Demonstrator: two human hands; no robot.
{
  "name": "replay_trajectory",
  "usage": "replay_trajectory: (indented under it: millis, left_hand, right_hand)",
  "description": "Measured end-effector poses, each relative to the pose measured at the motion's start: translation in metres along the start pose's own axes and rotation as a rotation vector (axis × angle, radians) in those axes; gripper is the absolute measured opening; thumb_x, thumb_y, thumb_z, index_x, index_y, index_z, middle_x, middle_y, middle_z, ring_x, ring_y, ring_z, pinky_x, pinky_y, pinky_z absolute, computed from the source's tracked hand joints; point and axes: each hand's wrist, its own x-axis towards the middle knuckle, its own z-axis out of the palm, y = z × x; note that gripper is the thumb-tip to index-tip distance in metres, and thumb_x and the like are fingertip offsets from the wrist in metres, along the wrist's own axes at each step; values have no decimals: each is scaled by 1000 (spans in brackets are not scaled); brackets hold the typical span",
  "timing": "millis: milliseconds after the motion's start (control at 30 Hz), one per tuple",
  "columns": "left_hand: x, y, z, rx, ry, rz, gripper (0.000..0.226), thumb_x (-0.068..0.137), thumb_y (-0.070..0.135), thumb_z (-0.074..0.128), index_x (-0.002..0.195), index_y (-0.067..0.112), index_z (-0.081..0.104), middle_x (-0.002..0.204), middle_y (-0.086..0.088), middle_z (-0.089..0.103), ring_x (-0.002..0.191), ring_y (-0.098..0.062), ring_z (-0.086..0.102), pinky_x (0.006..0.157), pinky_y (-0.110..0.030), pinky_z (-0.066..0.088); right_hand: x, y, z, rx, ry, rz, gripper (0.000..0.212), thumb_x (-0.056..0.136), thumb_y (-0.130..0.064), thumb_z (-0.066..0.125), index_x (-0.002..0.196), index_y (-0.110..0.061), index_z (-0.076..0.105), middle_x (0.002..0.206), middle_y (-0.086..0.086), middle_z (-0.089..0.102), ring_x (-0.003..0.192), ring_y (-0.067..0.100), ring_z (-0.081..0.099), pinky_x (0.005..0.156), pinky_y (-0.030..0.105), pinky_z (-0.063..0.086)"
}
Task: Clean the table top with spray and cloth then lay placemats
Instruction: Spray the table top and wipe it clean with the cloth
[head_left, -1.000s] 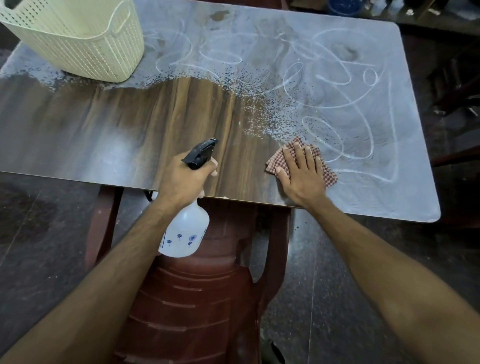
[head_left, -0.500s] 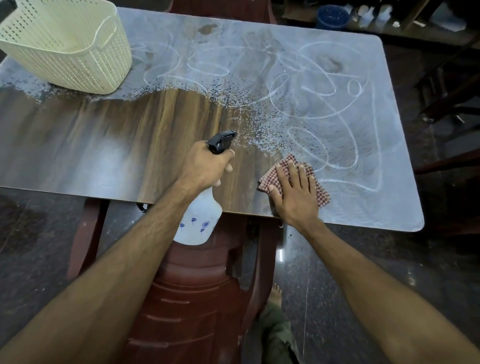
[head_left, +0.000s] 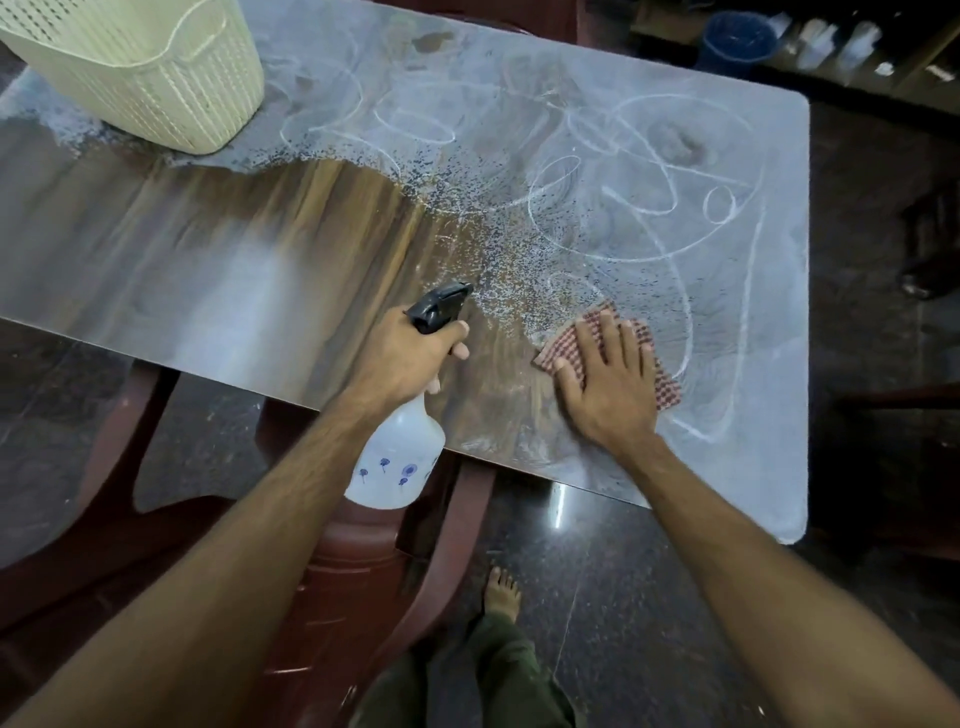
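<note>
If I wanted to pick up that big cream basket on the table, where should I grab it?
Probably by the loop handle moulded into the rim of the basket, coming from above. The basket stands upright at the table's far left corner, and its wide ribbed walls look too broad for one hand. I cannot see a second handle; it is cut off.

Both forearms are bare to the frame edge, trousers (head_left: 498, 670) are olive green, one foot (head_left: 501, 592) unshod.

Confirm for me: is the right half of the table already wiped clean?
No: the table on the right is still covered in white chalky swirls beyond the checked cloth.
</note>
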Motion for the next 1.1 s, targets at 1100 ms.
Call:
replay_trajectory:
  millis: [1100]
  left_hand:
    - [-15,-20,-34,-119,239,36,24,92,24,64,116,20,67,89,-4,76,36,-17,47,57,-29,45]
  right_hand:
    - [-46,-82,23,-75,-146,-637,63,101,-57,19,158,-30,20,166,3,13,153,27,6,123,50,6]
